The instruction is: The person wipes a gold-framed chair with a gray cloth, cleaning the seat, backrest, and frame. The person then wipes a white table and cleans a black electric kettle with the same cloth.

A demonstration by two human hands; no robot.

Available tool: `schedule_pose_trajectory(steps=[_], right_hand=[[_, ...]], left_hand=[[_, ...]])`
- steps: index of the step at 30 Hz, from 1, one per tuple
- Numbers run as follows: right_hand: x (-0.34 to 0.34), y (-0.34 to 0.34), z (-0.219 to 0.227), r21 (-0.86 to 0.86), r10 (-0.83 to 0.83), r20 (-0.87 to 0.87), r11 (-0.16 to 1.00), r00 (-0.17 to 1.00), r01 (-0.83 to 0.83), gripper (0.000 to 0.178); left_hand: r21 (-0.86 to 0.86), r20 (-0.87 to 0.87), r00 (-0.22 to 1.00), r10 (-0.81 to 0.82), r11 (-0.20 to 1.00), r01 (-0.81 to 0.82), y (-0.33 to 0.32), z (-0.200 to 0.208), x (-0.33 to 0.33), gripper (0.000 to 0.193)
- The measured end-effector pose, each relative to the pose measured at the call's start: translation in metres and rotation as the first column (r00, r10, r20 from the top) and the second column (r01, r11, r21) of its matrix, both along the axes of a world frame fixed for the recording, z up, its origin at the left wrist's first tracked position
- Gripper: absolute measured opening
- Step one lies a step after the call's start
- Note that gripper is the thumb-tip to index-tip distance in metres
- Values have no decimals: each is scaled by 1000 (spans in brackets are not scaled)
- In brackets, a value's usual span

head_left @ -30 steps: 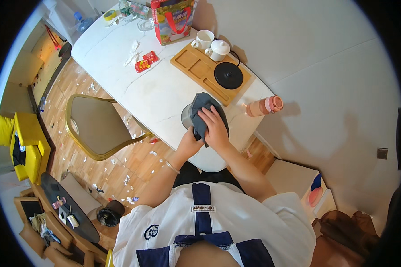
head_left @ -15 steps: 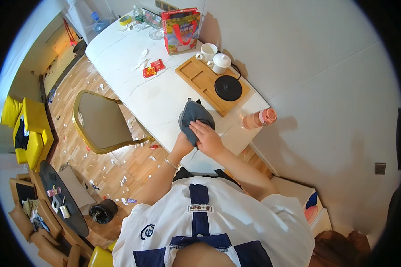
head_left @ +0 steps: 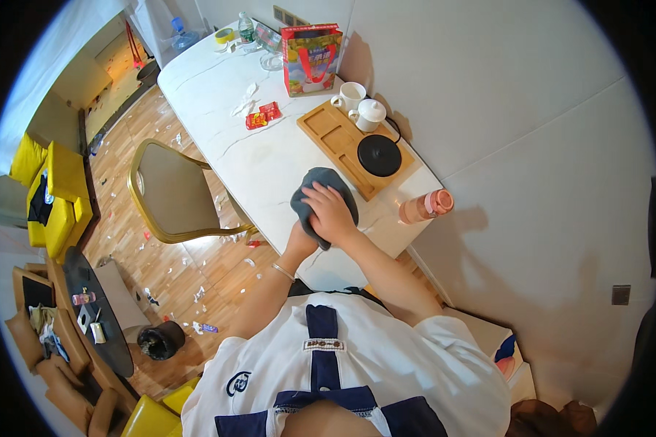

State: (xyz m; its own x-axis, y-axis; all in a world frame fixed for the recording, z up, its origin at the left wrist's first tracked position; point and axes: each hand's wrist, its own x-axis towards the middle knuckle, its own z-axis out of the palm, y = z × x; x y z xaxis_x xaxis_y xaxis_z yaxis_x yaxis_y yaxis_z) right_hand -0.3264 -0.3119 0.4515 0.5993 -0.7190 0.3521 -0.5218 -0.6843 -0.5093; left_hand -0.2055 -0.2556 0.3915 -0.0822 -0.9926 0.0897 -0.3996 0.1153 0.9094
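A dark grey soft fabric piece, rounded like a cap (head_left: 348,191), is held over the near edge of the white table. My right hand (head_left: 329,211) lies across its top, the fingers curved over the fabric and pressing on it. From below and to the left, my left hand (head_left: 300,239) reaches up under the cap; its fingers are hidden by the fabric. Just beyond the cap sits a wooden tray (head_left: 326,136) with a round black heating plate (head_left: 379,155). A pink bottle (head_left: 426,207) stands to the right.
A white mug (head_left: 352,93) and a lidded white cup (head_left: 369,115) stand on the tray. Behind them is a colourful gift bag (head_left: 311,62). Red packets (head_left: 262,116) lie on the table (head_left: 229,156). A gold-framed chair (head_left: 175,193) stands left; scraps litter the floor (head_left: 116,171).
My right hand has shifted up over the cap, with its fingers further across it. The cap has turned, and its small metal and black parts no longer show. The view has shifted slightly.
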Motion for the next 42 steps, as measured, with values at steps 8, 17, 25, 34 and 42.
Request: schedule_pose_trajectory(steps=[8, 17, 25, 34, 42], right_hand=[[-35, 9, -15, 1, -168, 43, 986, 985, 169, 50], [26, -58, 9, 92, -320, -148, 938, 936, 336, 21], [7, -16, 9, 37, 66, 56, 997, 996, -68, 18], [19, -37, -1, -41, -272, 42, 961, 961, 273, 23], [16, -34, 14, -72, 104, -171, 990, 980, -118, 18]], left_hand=[[313, -180, 964, 198, 940, -135, -4, 16, -5, 43], [185, -149, 979, 137, 977, -109, -1, 22, -3, 24], [-117, -391, 920, 15, 991, -66, 2, -50, -3, 47], [94, -146, 989, -6, 995, 20, -7, 5, -3, 45], [-151, 28, 999, 46, 988, -42, -1, -20, -3, 50]])
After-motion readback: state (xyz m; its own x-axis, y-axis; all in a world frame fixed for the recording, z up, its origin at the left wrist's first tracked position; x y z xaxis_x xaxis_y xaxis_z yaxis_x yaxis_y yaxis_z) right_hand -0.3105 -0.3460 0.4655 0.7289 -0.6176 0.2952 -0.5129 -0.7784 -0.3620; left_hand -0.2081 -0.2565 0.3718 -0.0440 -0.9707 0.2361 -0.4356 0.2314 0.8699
